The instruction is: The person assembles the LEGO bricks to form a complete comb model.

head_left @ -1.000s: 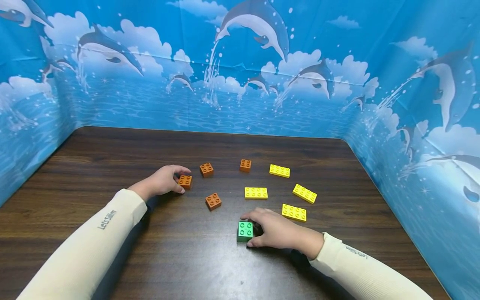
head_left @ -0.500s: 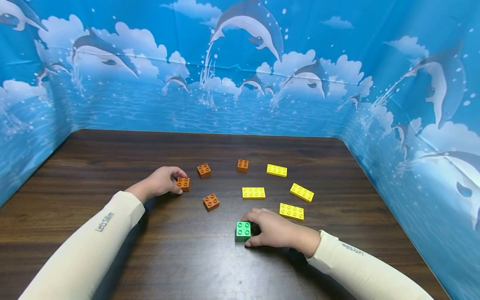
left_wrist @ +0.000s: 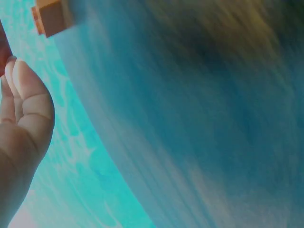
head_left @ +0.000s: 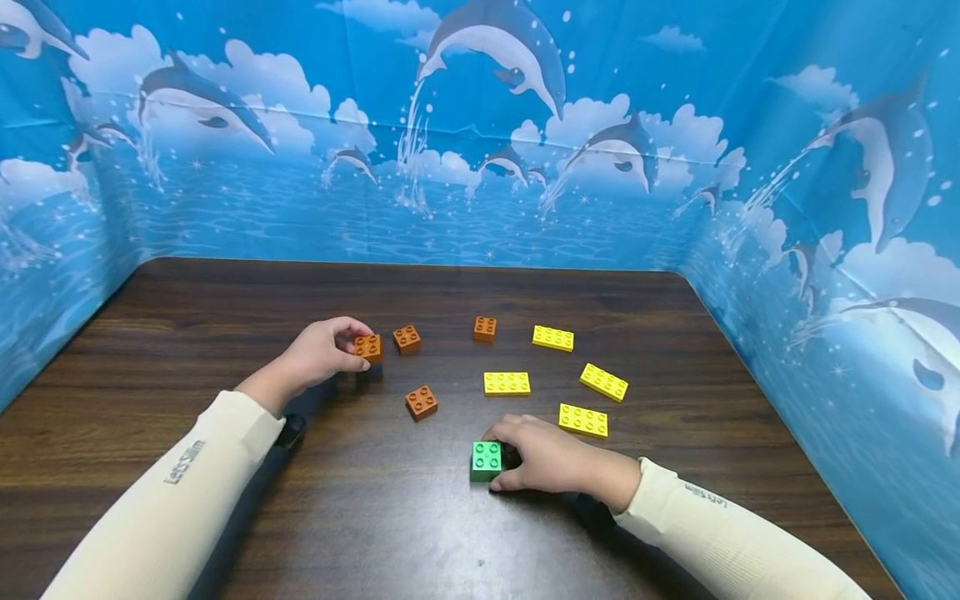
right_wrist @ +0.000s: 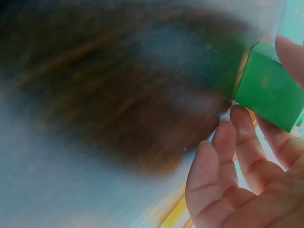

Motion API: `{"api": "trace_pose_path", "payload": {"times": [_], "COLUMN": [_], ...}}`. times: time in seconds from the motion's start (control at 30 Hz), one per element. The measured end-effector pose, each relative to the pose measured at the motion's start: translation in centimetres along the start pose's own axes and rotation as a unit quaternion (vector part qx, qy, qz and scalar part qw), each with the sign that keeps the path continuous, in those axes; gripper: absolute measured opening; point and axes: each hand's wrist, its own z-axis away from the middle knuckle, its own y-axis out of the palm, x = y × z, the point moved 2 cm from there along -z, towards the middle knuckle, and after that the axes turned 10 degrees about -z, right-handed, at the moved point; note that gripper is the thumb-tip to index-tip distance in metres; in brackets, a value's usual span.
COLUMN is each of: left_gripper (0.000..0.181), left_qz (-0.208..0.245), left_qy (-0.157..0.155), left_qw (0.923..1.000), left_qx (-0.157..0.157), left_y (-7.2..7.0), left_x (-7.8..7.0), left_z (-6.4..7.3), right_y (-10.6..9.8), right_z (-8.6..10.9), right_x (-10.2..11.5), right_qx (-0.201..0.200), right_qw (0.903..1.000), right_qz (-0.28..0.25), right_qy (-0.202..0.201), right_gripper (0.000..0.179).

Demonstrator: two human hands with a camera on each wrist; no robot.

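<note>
Above the table (head_left: pixel 360 533), the left hand (head_left: pixel 318 357) has risen; the right hand (head_left: pixel 551 454) is nearer the near edge. It grips a green block (head_left: pixel 487 461), lying right of and nearer that edge than the orange block (head_left: pixel 367 347) the left pinches.

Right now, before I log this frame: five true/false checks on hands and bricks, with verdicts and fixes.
1. Four yellow bricks lie on the table. True.
2. The right hand grips one of the yellow bricks. False: it grips the green brick.
3. The left hand holds an orange brick. True.
4. Each of the yellow bricks has four studs on top. False: each has eight.
5. The three loose orange bricks lie apart from one another. True.
</note>
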Motion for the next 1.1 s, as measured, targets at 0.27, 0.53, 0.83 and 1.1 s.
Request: {"api": "trace_pose_path", "payload": {"times": [0.27,0.53,0.83,1.1], "left_gripper": [0.045,0.044,0.043,0.040], "left_qz": [0.029,0.042,0.051,0.042], "left_qy": [0.009,0.033,0.064,0.081], "left_qw": [0.9992,0.9983,0.9962,0.9957], "left_qx": [-0.024,-0.024,-0.028,-0.014], "left_y": [0.1,1.0,2.2,3.8], "left_x": [-1.9,-4.0,-5.7,-7.6], "left_z": [1.0,2.1,3.2,4.1], "right_y": [-0.1,-0.1,-0.1,-0.1], "right_z": [0.0,-0.1,-0.1,-0.1], "right_x": [0.0,0.2,0.3,0.4], "right_qx": [0.004,0.003,0.001,0.000], "right_qw": [0.9999,0.9998,0.9998,0.9997], "right_qz": [0.003,0.012,0.012,0.018], "right_qy": [0.009,0.016,0.015,0.017], "right_gripper": [0.038,0.035,0.035,0.035]}}
